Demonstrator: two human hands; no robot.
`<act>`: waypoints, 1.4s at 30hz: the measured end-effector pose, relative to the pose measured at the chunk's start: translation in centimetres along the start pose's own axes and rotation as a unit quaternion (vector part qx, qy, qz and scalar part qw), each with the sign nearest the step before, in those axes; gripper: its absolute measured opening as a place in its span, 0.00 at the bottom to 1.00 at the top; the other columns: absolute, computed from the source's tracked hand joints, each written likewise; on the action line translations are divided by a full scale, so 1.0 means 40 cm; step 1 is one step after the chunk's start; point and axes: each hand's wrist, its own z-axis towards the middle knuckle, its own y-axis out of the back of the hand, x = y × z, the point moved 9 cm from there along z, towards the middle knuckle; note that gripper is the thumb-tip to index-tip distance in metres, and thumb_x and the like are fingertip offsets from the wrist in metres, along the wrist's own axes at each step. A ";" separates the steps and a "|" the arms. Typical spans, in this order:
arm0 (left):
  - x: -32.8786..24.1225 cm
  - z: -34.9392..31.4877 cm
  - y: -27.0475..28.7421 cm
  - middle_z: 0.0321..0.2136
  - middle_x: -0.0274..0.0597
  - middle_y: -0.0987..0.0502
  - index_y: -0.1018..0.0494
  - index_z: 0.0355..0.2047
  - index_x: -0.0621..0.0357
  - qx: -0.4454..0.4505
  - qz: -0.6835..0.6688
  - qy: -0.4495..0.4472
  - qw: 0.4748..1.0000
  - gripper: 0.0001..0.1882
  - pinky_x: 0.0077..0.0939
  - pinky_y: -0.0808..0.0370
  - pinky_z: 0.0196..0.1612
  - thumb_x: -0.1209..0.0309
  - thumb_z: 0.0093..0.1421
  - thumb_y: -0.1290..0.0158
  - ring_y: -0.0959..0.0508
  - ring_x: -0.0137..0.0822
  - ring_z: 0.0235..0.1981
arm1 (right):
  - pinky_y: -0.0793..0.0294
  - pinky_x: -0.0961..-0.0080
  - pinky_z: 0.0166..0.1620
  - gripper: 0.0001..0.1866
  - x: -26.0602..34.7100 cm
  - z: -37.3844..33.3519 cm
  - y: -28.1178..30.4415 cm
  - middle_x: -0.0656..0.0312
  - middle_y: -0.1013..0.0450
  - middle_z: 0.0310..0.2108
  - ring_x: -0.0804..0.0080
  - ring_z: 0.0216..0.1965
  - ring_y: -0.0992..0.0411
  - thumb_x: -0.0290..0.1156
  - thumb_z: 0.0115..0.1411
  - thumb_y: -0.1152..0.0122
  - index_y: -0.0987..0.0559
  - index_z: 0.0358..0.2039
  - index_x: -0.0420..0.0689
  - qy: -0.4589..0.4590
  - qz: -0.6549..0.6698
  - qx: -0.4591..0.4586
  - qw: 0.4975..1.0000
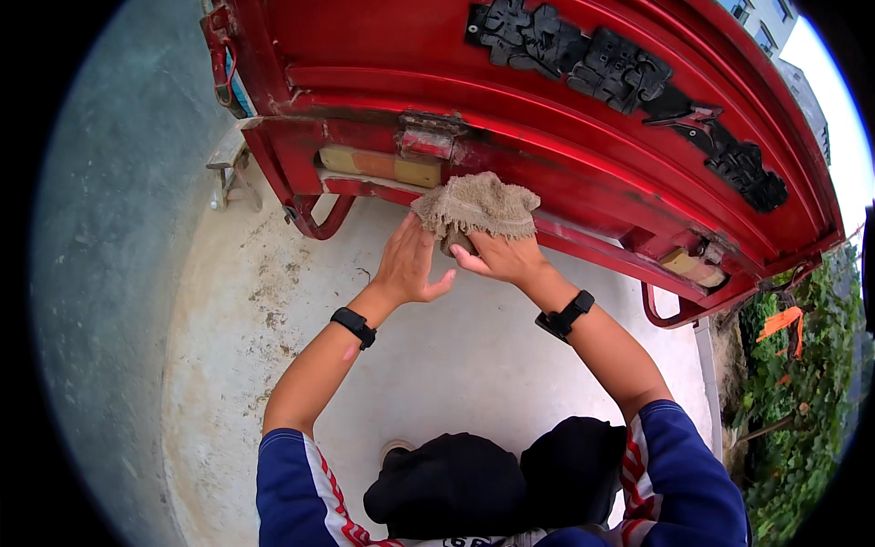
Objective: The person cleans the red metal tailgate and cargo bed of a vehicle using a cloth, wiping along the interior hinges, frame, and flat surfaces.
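A frayed, grey-brown cloth (483, 202) is bunched against the lower edge of a red vehicle's rear panel (383, 91). My right hand (507, 256) is tucked into the cloth and holds it; most of its fingers are hidden under the fabric, while the thumb shows below. Just to the left, my left hand (407, 263) is open, its fingers stretched toward the panel and its thumb apart. Its fingertips meet the cloth's left edge, and I cannot tell whether they press on it. Beside them sits a yellow-and-orange light strip (378, 166).
Black raised lettering (620, 68) crosses the panel. Red metal loops (324, 219) hang below its edge. A second light strip (693, 268) is at right. A small wooden stool (233, 169) stands by the grey wall (109, 228). Green plants (802, 401) grow beyond the pale floor (273, 273).
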 end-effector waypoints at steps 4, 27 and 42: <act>0.002 0.065 -0.051 0.59 0.66 0.39 0.52 0.65 0.72 -0.050 0.049 0.069 0.995 0.50 0.58 0.45 0.66 0.64 0.48 0.38 0.37 0.63 0.61 | 0.32 0.55 0.52 0.22 -0.087 0.061 0.006 0.53 0.29 0.47 0.51 0.49 0.32 0.47 0.55 0.46 0.23 0.44 0.46 -0.041 0.012 -0.021 0.999; -0.037 0.186 -0.138 0.68 0.66 0.55 0.45 0.64 0.71 -0.071 0.126 0.123 0.982 0.36 0.63 0.53 0.66 0.58 0.62 0.52 0.46 0.64 0.65 | 0.56 0.57 0.71 0.40 -0.162 -0.226 0.142 0.61 0.45 0.70 0.66 0.71 0.49 0.39 0.53 0.40 0.38 0.67 0.46 -0.145 -0.001 -0.032 0.989; -0.205 0.264 -0.478 0.58 0.55 0.35 0.57 0.70 0.63 0.083 0.188 -0.015 0.979 0.51 0.60 0.43 0.61 0.53 0.56 0.42 0.38 0.55 0.61 | 0.25 0.60 0.27 0.13 -0.278 -0.494 -0.013 0.46 0.28 0.16 0.45 0.21 0.26 0.34 0.57 0.37 0.26 0.23 0.37 -0.492 0.149 -0.084 0.854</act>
